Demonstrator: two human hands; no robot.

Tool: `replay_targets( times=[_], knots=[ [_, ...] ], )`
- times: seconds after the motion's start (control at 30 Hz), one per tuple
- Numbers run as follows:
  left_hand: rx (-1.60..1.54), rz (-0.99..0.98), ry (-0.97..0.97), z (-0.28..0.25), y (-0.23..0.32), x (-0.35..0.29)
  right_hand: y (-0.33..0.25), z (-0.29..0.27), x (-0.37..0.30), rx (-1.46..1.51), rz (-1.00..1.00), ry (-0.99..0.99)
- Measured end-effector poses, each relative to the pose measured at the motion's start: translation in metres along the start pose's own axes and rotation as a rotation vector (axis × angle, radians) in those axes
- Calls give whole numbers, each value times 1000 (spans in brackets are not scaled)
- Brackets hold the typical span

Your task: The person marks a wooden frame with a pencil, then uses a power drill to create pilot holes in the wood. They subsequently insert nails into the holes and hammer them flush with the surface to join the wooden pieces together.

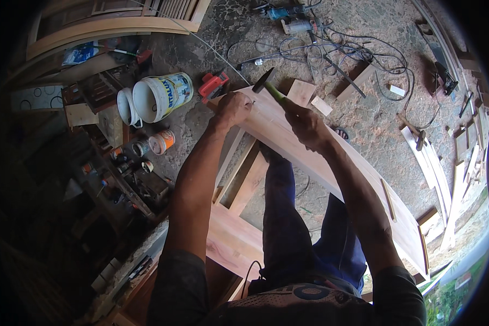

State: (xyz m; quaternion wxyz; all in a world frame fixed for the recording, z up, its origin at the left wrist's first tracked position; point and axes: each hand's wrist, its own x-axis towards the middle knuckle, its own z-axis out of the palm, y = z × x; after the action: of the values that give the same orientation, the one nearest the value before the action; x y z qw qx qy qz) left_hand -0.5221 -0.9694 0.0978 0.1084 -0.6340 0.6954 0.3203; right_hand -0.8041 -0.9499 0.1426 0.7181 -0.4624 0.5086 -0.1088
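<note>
My right hand is closed around the green handle of a hammer, whose dark head is raised above the far end of a long pale wooden board. At that same end my left hand rests on the board, fingers pinched. A small thin dark nail shows at its fingertips, close to the hammer head. The board runs from there toward the lower right, passing under my right forearm. A pale wooden frame lies beside it, next to my legs.
White buckets and small paint cans stand at the left. A red tool sits by the board's far end. Power tools and tangled cords lie on the rough floor. Wood offcuts and long strips are at the right.
</note>
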Motion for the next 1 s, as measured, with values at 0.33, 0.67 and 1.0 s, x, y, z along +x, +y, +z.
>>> replay_targets(
  times=[0.33,0.67,1.0],
  knots=[
    [-546,-787,555,29,-25,-70,27,11,2,-272,-210,-7],
    [-699,-466,559,70,-20,-38,39,7,16,-91,-174,280],
    [-688,-561,552,64,-11,-33,6,-20,15,518,-338,884]
  ],
)
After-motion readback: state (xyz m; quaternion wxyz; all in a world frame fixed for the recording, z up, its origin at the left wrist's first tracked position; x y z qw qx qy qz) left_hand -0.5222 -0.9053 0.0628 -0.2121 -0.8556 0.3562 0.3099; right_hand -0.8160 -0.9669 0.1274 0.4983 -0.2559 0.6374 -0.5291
